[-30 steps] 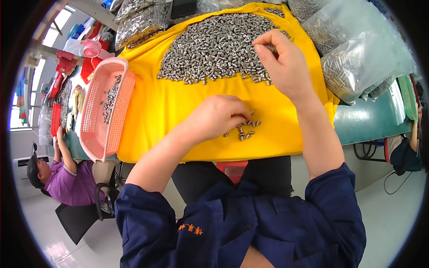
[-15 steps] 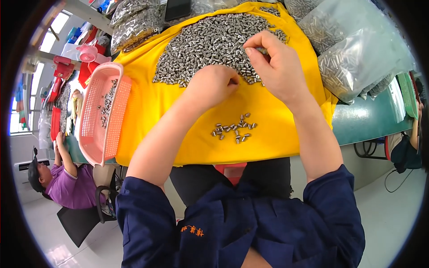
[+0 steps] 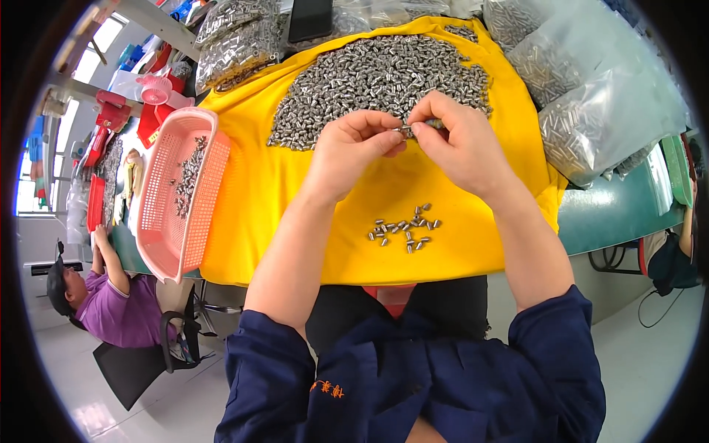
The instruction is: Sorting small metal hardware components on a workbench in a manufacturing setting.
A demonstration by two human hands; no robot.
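My left hand (image 3: 354, 148) and my right hand (image 3: 464, 144) meet fingertip to fingertip just over the near edge of a large pile of small silvery metal cylinders (image 3: 369, 77). Both are closed in a pinch. A small metal cylinder (image 3: 404, 131) shows between the fingertips; its finer shape is too small to make out. The pile lies spread on a yellow cloth (image 3: 258, 221). Nearer to me, between my forearms, a loose group of similar small cylinders (image 3: 402, 227) rests on the cloth.
To the left stands a pink plastic basket (image 3: 159, 214) with some metal pieces inside. Clear bags of metal parts (image 3: 572, 133) crowd the right; more bags (image 3: 236, 55) and a black phone (image 3: 310, 18) lie at the back. A person in purple (image 3: 122, 310) sits at far left.
My left hand has risen, turned and come to meet my right hand, which has moved down slightly. A metal cylinder now shows between their fingertips. The whole view has shifted a little.
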